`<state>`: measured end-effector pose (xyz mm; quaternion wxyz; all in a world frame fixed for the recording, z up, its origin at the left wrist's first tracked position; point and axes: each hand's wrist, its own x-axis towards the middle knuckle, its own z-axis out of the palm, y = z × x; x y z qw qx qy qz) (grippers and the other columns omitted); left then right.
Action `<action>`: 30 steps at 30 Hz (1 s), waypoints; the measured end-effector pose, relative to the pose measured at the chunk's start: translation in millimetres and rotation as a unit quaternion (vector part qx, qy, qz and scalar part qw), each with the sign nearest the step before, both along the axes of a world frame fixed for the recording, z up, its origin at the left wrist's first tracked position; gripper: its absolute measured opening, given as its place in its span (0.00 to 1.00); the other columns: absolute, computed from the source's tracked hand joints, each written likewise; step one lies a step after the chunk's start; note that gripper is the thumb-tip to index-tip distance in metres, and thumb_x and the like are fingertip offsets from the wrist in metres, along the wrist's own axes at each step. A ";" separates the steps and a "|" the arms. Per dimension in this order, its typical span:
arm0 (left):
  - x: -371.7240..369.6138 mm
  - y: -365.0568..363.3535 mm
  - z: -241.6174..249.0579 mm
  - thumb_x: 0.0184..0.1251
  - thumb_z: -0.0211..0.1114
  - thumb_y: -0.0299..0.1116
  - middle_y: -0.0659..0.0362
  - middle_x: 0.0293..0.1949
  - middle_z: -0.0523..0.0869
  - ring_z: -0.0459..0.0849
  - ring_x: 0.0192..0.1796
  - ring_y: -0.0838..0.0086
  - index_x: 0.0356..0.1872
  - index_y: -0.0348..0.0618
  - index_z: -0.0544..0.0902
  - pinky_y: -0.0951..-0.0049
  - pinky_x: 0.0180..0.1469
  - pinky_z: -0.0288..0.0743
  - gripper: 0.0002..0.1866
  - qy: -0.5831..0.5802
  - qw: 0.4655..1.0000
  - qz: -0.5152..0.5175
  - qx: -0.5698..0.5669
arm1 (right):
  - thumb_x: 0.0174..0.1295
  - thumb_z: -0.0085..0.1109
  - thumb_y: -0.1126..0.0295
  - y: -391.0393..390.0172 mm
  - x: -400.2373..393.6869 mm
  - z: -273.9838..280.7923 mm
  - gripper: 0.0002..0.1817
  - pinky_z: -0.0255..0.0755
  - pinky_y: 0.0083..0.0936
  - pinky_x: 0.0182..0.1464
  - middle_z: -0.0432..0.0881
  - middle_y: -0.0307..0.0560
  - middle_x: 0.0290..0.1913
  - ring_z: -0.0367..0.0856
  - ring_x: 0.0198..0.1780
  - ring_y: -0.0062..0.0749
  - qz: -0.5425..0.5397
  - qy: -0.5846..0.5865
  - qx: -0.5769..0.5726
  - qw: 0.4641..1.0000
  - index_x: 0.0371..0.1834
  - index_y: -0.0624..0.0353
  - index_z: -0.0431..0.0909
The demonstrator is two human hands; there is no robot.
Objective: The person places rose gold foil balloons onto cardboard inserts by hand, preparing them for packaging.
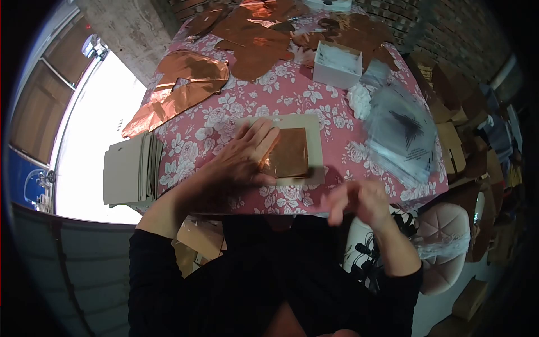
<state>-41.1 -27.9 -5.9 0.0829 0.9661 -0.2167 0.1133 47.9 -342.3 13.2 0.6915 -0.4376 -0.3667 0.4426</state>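
Note:
A copper-coloured rectangular piece (293, 151) lies on a grey-beige card (315, 146) near the table's front edge. My left hand (250, 151) rests flat over the left side of both, its fingers stretched out and pointing up and right. To the right of the card, my right hand (359, 202) hovers at the table's front edge, touching neither card nor copper piece. Its fingers are partly bent and apart, slightly blurred, with nothing seen between them.
Stacked grey cards (126, 171) stand at the left edge. Copper foil sheets (196, 81) spread across the back. A white box (338, 64), a crumpled white bundle (359, 101) and clear plastic bags (401, 132) lie at the right. A padded stool (443, 247) stands at lower right.

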 end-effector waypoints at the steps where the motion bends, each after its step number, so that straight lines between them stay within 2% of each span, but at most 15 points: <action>1: -1.8 -0.8 -1.9 0.56 0.47 0.76 0.38 0.64 0.64 0.59 0.70 0.47 0.65 0.24 0.62 0.48 0.70 0.49 0.57 0.003 1.000 -0.004 0.000 | 0.72 0.45 0.51 -8.4 -11.8 -6.1 0.33 0.78 0.23 0.33 0.84 0.58 0.24 0.83 0.23 0.37 0.033 0.001 -0.013 0.999 0.45 0.82 0.77; 2: -2.4 -1.7 -3.3 0.57 0.47 0.76 0.37 0.65 0.63 0.57 0.71 0.46 0.65 0.24 0.62 0.47 0.71 0.47 0.56 0.005 1.000 0.009 0.002 | 0.72 0.45 0.50 -17.6 -23.4 -12.6 0.32 0.76 0.21 0.28 0.85 0.56 0.26 0.84 0.25 0.32 0.053 -0.016 -0.064 0.996 0.45 0.79 0.78; 3: -2.4 -3.4 -4.4 0.57 0.47 0.75 0.37 0.66 0.61 0.56 0.72 0.46 0.65 0.24 0.62 0.47 0.72 0.46 0.56 0.008 1.000 0.021 0.004 | 0.73 0.45 0.54 -23.0 -32.7 -18.0 0.28 0.75 0.18 0.30 0.85 0.50 0.27 0.82 0.25 0.25 0.080 -0.019 -0.098 0.992 0.47 0.76 0.78; 5: -6.6 -14.3 -3.2 0.58 0.47 0.75 0.36 0.68 0.59 0.52 0.74 0.45 0.66 0.24 0.61 0.47 0.73 0.43 0.55 0.021 0.999 0.028 0.005 | 0.74 0.45 0.59 -28.2 -50.2 -43.3 0.22 0.73 0.16 0.32 0.85 0.45 0.28 0.79 0.25 0.19 0.100 -0.029 -0.144 0.984 0.49 0.71 0.79; 7: -13.5 -30.8 0.0 0.56 0.53 0.73 0.36 0.68 0.59 0.52 0.74 0.45 0.66 0.23 0.60 0.47 0.73 0.43 0.56 0.041 0.997 0.053 0.034 | 0.74 0.46 0.63 -29.3 -64.8 -65.8 0.18 0.72 0.16 0.33 0.85 0.42 0.29 0.77 0.27 0.17 0.086 -0.025 -0.195 0.977 0.52 0.67 0.79; 8: -19.2 -45.3 7.5 0.53 0.57 0.72 0.36 0.67 0.60 0.53 0.73 0.45 0.64 0.21 0.61 0.48 0.73 0.44 0.57 0.054 0.997 0.057 -0.005 | 0.73 0.49 0.63 -30.2 -69.2 -77.6 0.18 0.73 0.16 0.37 0.85 0.42 0.35 0.78 0.32 0.17 0.089 -0.037 -0.212 0.972 0.56 0.64 0.77; 9: -21.3 -57.9 9.6 0.53 0.57 0.72 0.36 0.67 0.60 0.53 0.73 0.45 0.64 0.21 0.61 0.48 0.73 0.44 0.57 0.051 0.997 0.052 -0.005 | 0.73 0.49 0.63 -29.2 -75.7 -84.7 0.18 0.73 0.16 0.37 0.85 0.42 0.35 0.78 0.32 0.17 0.083 -0.039 -0.212 0.973 0.56 0.64 0.77; 11: -26.6 -81.5 10.1 0.50 0.61 0.70 0.35 0.66 0.62 0.55 0.72 0.45 0.64 0.20 0.62 0.48 0.72 0.47 0.57 0.099 0.994 0.039 -0.001 | 0.73 0.50 0.62 -24.0 -91.9 -95.5 0.20 0.74 0.17 0.42 0.84 0.44 0.42 0.78 0.37 0.17 -0.008 0.008 -0.149 0.989 0.60 0.64 0.74; 12: -32.9 -93.2 11.0 0.48 0.65 0.68 0.34 0.64 0.63 0.58 0.70 0.44 0.63 0.21 0.63 0.47 0.71 0.49 0.57 0.063 0.997 0.041 -0.020 | 0.73 0.50 0.59 -22.1 -97.4 -101.1 0.23 0.74 0.18 0.46 0.83 0.46 0.47 0.78 0.41 0.19 -0.022 0.033 -0.107 0.993 0.64 0.64 0.70; 16: -40.7 -99.3 6.7 0.46 0.70 0.62 0.34 0.64 0.65 0.61 0.69 0.44 0.64 0.22 0.63 0.47 0.70 0.51 0.56 0.045 0.998 0.023 -0.036 | 0.74 0.42 0.50 -5.9 -110.3 -109.3 0.27 0.75 0.24 0.43 0.82 0.50 0.44 0.80 0.41 0.30 -0.115 0.058 -0.021 0.992 0.56 0.66 0.72; 18: -39.9 -92.1 7.0 0.48 0.69 0.63 0.32 0.65 0.64 0.59 0.70 0.42 0.65 0.21 0.61 0.47 0.71 0.50 0.56 0.051 0.998 0.006 -0.034 | 0.74 0.34 0.45 -1.7 -113.4 -112.2 0.32 0.75 0.29 0.41 0.82 0.53 0.40 0.81 0.39 0.36 -0.158 0.161 0.021 0.974 0.53 0.67 0.72; 22: -41.0 -86.8 5.6 0.49 0.70 0.61 0.31 0.66 0.62 0.59 0.71 0.40 0.66 0.20 0.59 0.48 0.72 0.49 0.56 0.032 0.999 -0.025 -0.033 | 0.77 0.26 0.47 0.0 -116.5 -112.0 0.31 0.74 0.28 0.39 0.82 0.60 0.46 0.82 0.37 0.37 -0.192 0.158 0.033 0.968 0.58 0.67 0.66; 25: -40.9 -89.7 3.6 0.49 0.69 0.61 0.31 0.66 0.62 0.61 0.70 0.39 0.66 0.20 0.59 0.47 0.72 0.50 0.56 0.018 0.999 -0.018 -0.036 | 0.76 0.26 0.46 -4.6 -109.1 -106.7 0.33 0.75 0.28 0.38 0.82 0.59 0.43 0.83 0.35 0.38 -0.184 0.144 0.023 0.972 0.55 0.69 0.68; 27: -39.6 -94.4 0.3 0.50 0.69 0.61 0.31 0.66 0.62 0.60 0.70 0.39 0.66 0.20 0.59 0.46 0.72 0.50 0.56 0.016 0.999 -0.014 -0.041 | 0.73 0.26 0.41 -8.7 -102.9 -95.8 0.38 0.75 0.31 0.38 0.82 0.55 0.35 0.82 0.33 0.40 -0.208 0.122 -0.017 0.971 0.53 0.69 0.70; 30: -38.7 -107.6 -2.3 0.51 0.68 0.62 0.30 0.66 0.62 0.59 0.70 0.39 0.66 0.20 0.58 0.45 0.71 0.49 0.56 0.015 0.998 0.011 -0.053 | 0.73 0.25 0.40 -15.3 -97.4 -102.1 0.38 0.76 0.31 0.36 0.82 0.57 0.37 0.83 0.32 0.40 -0.233 0.101 -0.014 0.967 0.51 0.69 0.70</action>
